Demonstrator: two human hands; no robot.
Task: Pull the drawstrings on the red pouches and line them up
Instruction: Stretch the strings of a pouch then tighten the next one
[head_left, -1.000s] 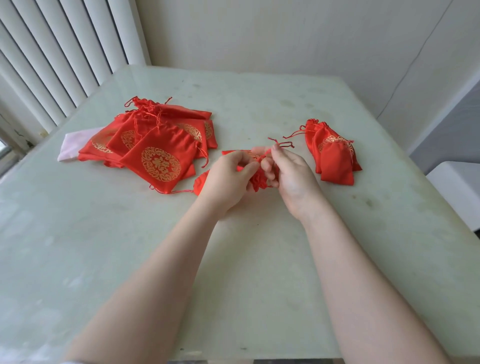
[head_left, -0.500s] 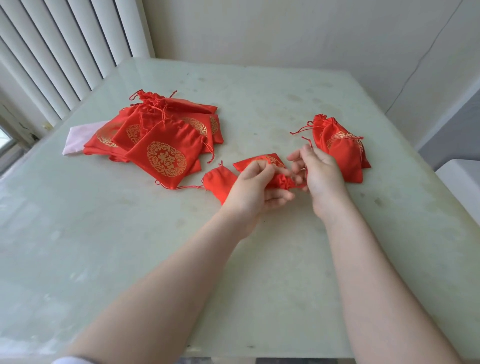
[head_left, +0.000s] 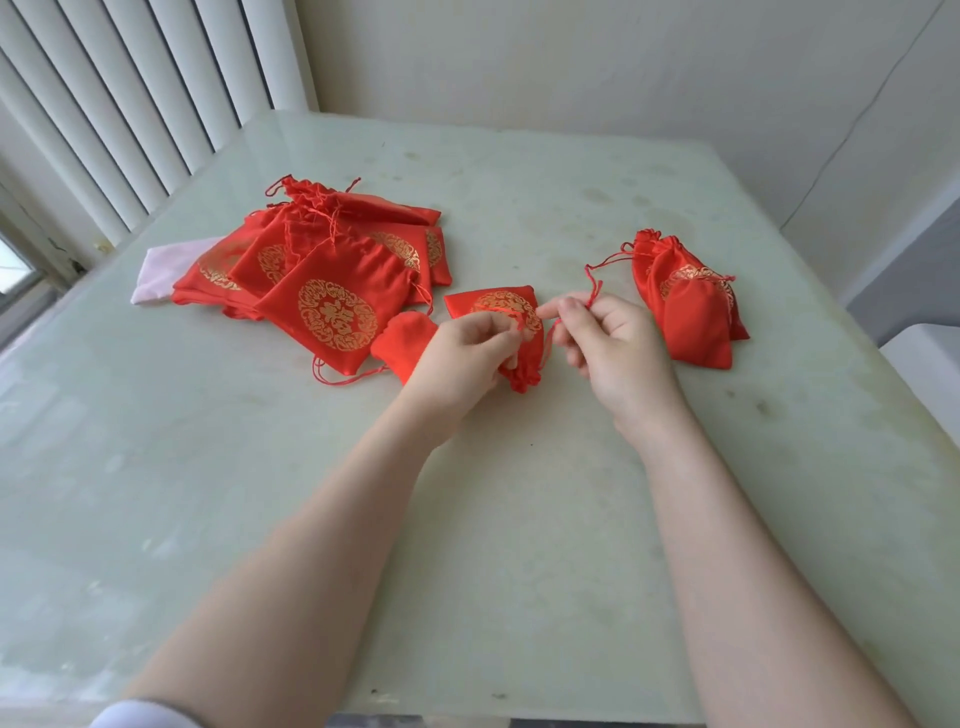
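A red pouch with a gold emblem (head_left: 501, 306) lies mid-table, its gathered neck toward me. My left hand (head_left: 462, 353) pinches a drawstring at that neck. My right hand (head_left: 608, 338) pinches the other red drawstring (head_left: 592, 283), which loops up above my fingers. Another small red pouch (head_left: 405, 338) lies just left of my left hand. A pile of several flat red pouches (head_left: 322, 275) sits at the left. Cinched pouches (head_left: 685, 301) lie stacked at the right.
A pale pink cloth (head_left: 166, 270) pokes out under the left pile. The pale green table (head_left: 519, 493) ends close to a wall at the back and right. Vertical blinds (head_left: 130, 93) hang at the left. A white object (head_left: 930, 374) stands beyond the right edge.
My hands have drawn apart, the right one moving right with a drawstring and the left staying at the pouch neck. The pouch has come down from my hands onto the table.
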